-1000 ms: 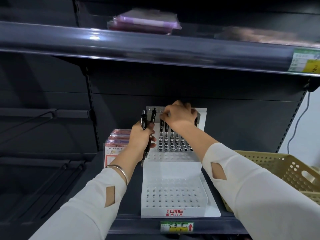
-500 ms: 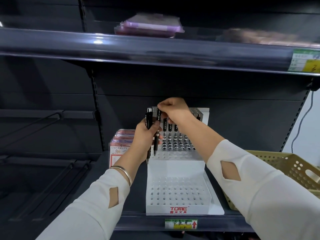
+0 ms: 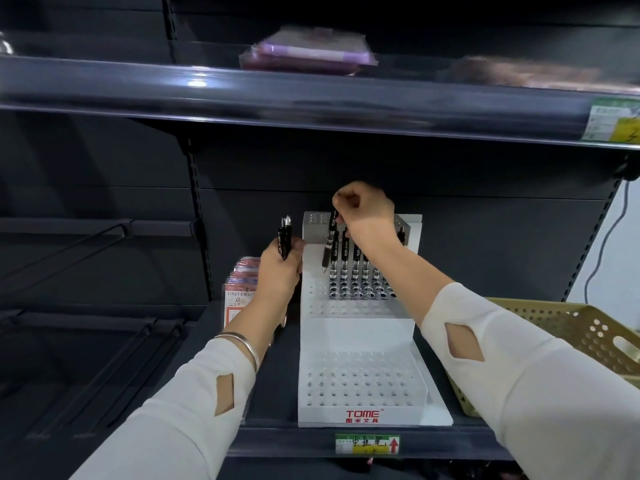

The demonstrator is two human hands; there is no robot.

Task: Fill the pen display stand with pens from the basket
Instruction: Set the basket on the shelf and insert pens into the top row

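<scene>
A white stepped pen display stand [image 3: 360, 327] marked TOME sits on the dark shelf. Several black pens [image 3: 356, 261] stand upright in its upper tier; the lower tier's holes hold nothing. My right hand [image 3: 367, 216] pinches the top of one black pen [image 3: 329, 244], which hangs tip-down just above the upper tier's left holes. To the left of the stand, my left hand [image 3: 278, 275] grips a small bundle of black pens [image 3: 285, 241] upright. The tan perforated basket [image 3: 568, 337] stands at the right, partly behind my right sleeve; its contents are hidden.
A stack of red-and-white packets [image 3: 239, 292] stands left of the stand, behind my left hand. The upper shelf [image 3: 311, 95] overhangs closely, carrying a purple wrapped pack [image 3: 304, 57]. A price label [image 3: 367, 443] marks the shelf's front edge. Wire racks [image 3: 86, 358] lie lower left.
My right hand has drawn one pen out of the left hand's bundle and carried it right and up over the upper tier. My left hand has shifted slightly left with the rest.
</scene>
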